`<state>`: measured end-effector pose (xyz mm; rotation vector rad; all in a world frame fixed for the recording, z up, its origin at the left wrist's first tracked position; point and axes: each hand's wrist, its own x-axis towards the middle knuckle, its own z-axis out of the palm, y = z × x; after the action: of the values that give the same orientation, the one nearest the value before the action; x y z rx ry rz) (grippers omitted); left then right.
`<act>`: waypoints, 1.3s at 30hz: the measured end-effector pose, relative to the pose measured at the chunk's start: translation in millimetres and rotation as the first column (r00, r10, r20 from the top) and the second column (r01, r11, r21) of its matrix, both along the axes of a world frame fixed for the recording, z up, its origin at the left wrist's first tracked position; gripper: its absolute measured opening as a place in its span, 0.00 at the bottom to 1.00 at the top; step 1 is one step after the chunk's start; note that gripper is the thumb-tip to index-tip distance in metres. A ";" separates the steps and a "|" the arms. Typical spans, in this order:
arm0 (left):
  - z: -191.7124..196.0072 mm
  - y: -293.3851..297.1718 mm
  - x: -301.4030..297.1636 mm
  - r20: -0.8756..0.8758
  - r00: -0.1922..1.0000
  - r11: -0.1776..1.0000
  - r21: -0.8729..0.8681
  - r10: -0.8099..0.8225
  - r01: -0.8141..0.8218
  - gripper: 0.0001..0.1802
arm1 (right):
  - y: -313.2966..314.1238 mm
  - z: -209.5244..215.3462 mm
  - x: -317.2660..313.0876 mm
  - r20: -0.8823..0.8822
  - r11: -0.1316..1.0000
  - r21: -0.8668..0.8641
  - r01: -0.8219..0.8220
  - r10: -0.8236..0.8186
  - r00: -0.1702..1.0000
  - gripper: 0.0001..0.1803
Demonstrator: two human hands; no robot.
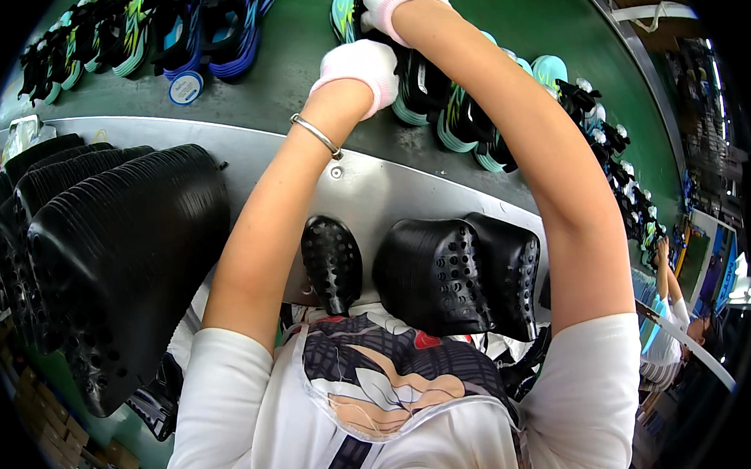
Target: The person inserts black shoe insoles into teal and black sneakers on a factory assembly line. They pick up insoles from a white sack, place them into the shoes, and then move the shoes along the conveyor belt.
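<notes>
Both my hands reach far forward over the green work surface, in white gloves with pink cuffs. My left hand is at a turquoise, yellow and black sports shoe, close to its near end. Above it, at the top edge, my right hand overlaps the dark upper of the same shoe. The fingers of both gloves are hidden, so their grip does not show. Right beside the left glove stands another black shoe with a pale turquoise sole.
More turquoise-soled shoes run in a line to the right. Blue-purple shoes with a round tag stand at far left. Nested black shoe inserts fill the near left; smaller stacks lie by the metal edge. A co-worker is at right.
</notes>
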<state>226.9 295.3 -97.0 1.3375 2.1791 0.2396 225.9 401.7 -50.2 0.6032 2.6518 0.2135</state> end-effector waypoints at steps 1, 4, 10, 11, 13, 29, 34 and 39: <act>3.2 3.0 1.5 -0.018 1.000 0.999 -0.032 -0.016 0.015 0.18 | -2.1 0.5 -0.2 -0.091 0.995 -0.037 0.088 -0.091 0.992 0.18; 2.5 7.1 -1.3 -0.083 0.996 0.998 -0.043 -0.046 0.042 0.20 | -11.6 7.3 5.0 -0.065 0.999 0.004 0.050 -0.050 0.997 0.19; -6.9 7.1 -10.5 -0.051 0.997 0.997 0.040 0.062 -0.060 0.25 | -19.5 88.7 70.6 -0.152 0.939 -0.247 -0.238 0.205 0.967 0.18; -2.2 -3.8 -10.0 -0.060 0.989 0.990 0.050 0.134 -0.131 0.25 | -29.4 102.8 91.5 -0.234 0.923 -0.284 -0.259 0.195 0.952 0.19; -11.8 -20.7 -19.5 -0.153 0.979 0.991 0.028 0.131 -0.128 0.24 | -42.0 116.3 145.9 -0.334 0.903 -0.349 -0.249 0.129 0.934 0.13; 36.2 -82.4 71.1 0.018 0.998 0.719 0.693 0.057 -0.054 0.16 | -102.7 106.7 362.7 -0.554 0.938 -0.274 -0.210 0.025 0.832 0.20; 51.5 -90.8 82.6 0.165 0.986 0.760 0.638 0.023 -0.124 0.15 | -105.4 128.3 367.0 -0.530 0.914 -0.368 -0.170 -0.056 0.846 0.19; 87.3 -99.4 95.6 0.778 0.583 0.759 0.521 -0.234 -0.391 0.30 | -107.8 159.2 347.8 -0.726 0.911 -0.281 -0.302 0.003 0.687 0.23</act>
<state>322.5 195.9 -9.7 1.0691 1.3307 1.4848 573.7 293.8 109.1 0.3594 3.3607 -0.6298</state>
